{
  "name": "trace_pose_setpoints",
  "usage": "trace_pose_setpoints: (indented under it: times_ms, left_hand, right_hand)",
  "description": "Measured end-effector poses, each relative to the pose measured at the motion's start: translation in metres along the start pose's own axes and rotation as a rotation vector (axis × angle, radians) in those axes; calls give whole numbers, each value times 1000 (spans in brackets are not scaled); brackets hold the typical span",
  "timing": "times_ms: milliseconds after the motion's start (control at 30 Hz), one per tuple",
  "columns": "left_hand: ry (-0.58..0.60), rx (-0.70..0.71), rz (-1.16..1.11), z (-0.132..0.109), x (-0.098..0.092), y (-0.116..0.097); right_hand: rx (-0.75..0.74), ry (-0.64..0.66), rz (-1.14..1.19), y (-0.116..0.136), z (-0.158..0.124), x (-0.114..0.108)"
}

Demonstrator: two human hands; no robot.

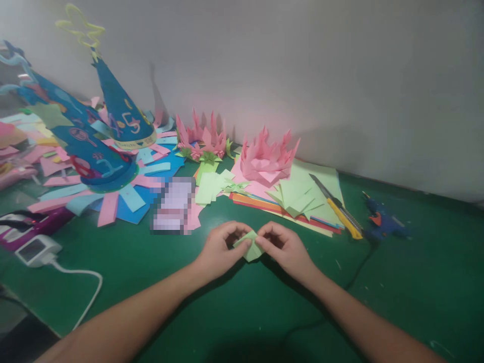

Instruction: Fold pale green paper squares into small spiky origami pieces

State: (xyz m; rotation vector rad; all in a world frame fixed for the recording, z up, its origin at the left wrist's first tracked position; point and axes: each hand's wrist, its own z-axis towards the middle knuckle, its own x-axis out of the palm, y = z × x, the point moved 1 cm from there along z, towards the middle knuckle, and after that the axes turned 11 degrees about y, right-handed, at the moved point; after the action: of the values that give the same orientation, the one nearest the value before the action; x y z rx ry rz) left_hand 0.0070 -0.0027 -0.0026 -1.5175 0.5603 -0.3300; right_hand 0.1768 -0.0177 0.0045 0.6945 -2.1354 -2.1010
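Note:
Between my two hands is a small piece of light green paper [252,252], partly folded, held a little above the green table. My left hand [224,247] pinches its left side between thumb and fingers. On the other side, my right hand [284,248] grips the paper the same way, thumb on top. Both thumbs press close together near the paper's middle, and the fingertips behind it are partly hidden. Just beyond my hands lie loose light green paper squares [298,197] on a stack of coloured sheets [280,207].
Pink paper crowns [267,157] stand by the wall. A yellow box cutter [342,214] and a blue glue gun [385,222] lie at right. Blue cone hats [123,108], a blurred-out phone-like object [173,205] and a white charger [40,250] with its cable are at left.

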Motion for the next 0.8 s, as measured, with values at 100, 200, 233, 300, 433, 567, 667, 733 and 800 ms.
trace_pose_setpoints:
  times_ms: [100,200,233,300,433,567,667,733,800]
  left_hand:
    - [10,-42,-104,0,0,1]
    - [1,-65,-215,1,0,-3]
    - [-17,-59,-239,1,0,-5]
    - [-59,-40,-277,1,-1,-9]
    - [-80,-28,-326,1,-1,-12]
    - [-106,-10,-344,1,-1,-11]
    - [-141,33,-357,1,0,-10]
    - [-138,51,-369,0,2,-10]
    - [-133,54,-373,0,3,-9]
  right_hand:
    - [-9,-17,-32,1,0,0]
    - [-7,-21,-18,0,0,0]
    - [-1,-12,-13,-1,0,0]
    - [12,14,-26,-1,0,0]
    - [11,28,-62,2,1,0]
    - [44,27,-11,3,2,0]
    - [67,57,53,1,2,0]
    - [61,107,54,-1,0,1]
    - [35,155,42,-3,-2,1]
